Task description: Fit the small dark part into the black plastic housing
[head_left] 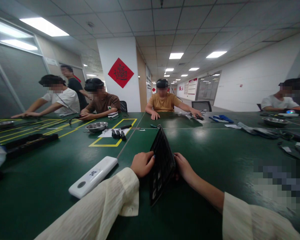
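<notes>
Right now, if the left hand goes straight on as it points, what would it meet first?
The dark panel comes first; the left hand appears to touch it with the thumb, though exact depth is hard to judge.

"How is the room lit?"

"Cool white light is cast by rectangular ceiling panels (44,26), the nearest, at upper left, washed out to plain white. The room is left fairly dim, and the near part of the green worktop (205,150) is darkest."

"Is any glare seen?"

"Soft pale reflections are spread on the worktop's far middle and right side. The upright black panel (162,166) is so dark that its detail is mostly lost."

"And the sharpness?"

"Distant parts are softened. Toward the edges, the ceiling (102,16) is stretched by wide-angle distortion. Faces (162,92) and a lower-right patch are masked by coarse pixel squares."
</notes>
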